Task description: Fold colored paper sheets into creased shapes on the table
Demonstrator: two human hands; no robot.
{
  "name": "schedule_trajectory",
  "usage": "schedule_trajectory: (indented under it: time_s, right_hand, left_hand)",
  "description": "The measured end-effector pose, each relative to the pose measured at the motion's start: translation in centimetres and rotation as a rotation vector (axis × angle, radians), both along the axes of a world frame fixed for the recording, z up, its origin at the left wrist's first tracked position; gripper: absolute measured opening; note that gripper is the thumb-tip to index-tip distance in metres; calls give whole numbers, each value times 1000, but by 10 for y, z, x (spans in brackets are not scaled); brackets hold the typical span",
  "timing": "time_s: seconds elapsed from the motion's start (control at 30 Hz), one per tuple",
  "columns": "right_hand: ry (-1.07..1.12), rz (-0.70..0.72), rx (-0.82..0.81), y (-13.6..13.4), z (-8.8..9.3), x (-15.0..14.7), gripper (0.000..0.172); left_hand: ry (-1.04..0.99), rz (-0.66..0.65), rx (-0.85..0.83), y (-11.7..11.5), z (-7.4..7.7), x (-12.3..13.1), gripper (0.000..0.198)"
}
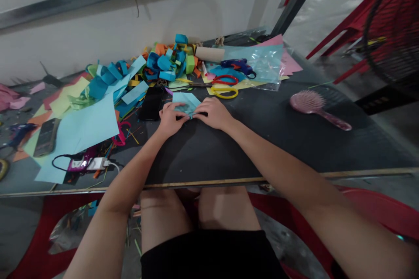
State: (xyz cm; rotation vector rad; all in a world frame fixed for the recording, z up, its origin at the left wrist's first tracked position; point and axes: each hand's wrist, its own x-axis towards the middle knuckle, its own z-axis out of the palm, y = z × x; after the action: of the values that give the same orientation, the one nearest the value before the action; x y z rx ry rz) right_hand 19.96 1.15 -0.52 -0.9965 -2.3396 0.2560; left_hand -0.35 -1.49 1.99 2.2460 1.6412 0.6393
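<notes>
A small folded piece of light blue paper lies on the dark table in front of me. My left hand presses on its near left edge with curled fingers. My right hand pinches and presses the near right edge. Both hands meet at the paper's lower fold.
A black phone lies just left of the paper. Behind are a heap of coloured paper loops, red and yellow scissors, a blue glue gun. Large blue sheets and a charger sit left; a pink hairbrush right.
</notes>
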Motion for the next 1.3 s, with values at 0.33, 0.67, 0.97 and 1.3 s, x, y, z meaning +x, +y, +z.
schedule_trajectory:
  time_s: [0.33, 0.67, 0.97, 1.3]
  right_hand:
    - [-17, 1, 33, -10, 4, -8, 18]
    - [44, 21, 32, -4, 2, 0, 19]
    - [24, 30, 8, -2, 2, 0, 20]
    - [14, 40, 12, -5, 3, -2, 17]
  left_hand:
    - [88, 60, 143, -12, 6, 6, 16]
    - [-43, -28, -100, 5, -7, -11, 22]
    - [18, 40, 93, -3, -1, -6, 13]
    - [-2, -70, 13, 2, -3, -6, 10]
